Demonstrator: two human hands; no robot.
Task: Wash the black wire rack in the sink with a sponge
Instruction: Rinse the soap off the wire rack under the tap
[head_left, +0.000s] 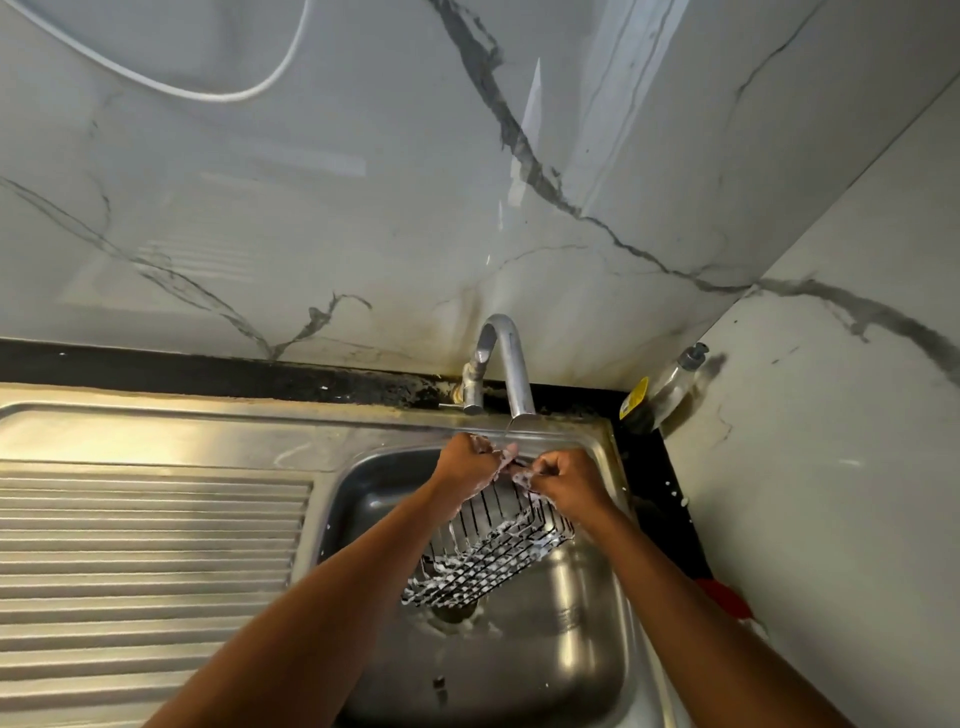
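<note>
Fingers (500, 458) of both hands curled tight round the top rim of the black wire rack (493, 556), foamy w/ soap. Left hand (465, 462) & right hand (563, 475) grip it close together, near the back edge of the sink (587, 623), just under the faucet (511, 364) spout. Rack hangs tilted inside the basin, suds on its mesh, lower end over the drain (454, 613) (touching or not, can't tell). Ribbed drainboard (156, 545) runs off left of the basin; soap bottle (670, 384) stands at the back right corner.
</note>
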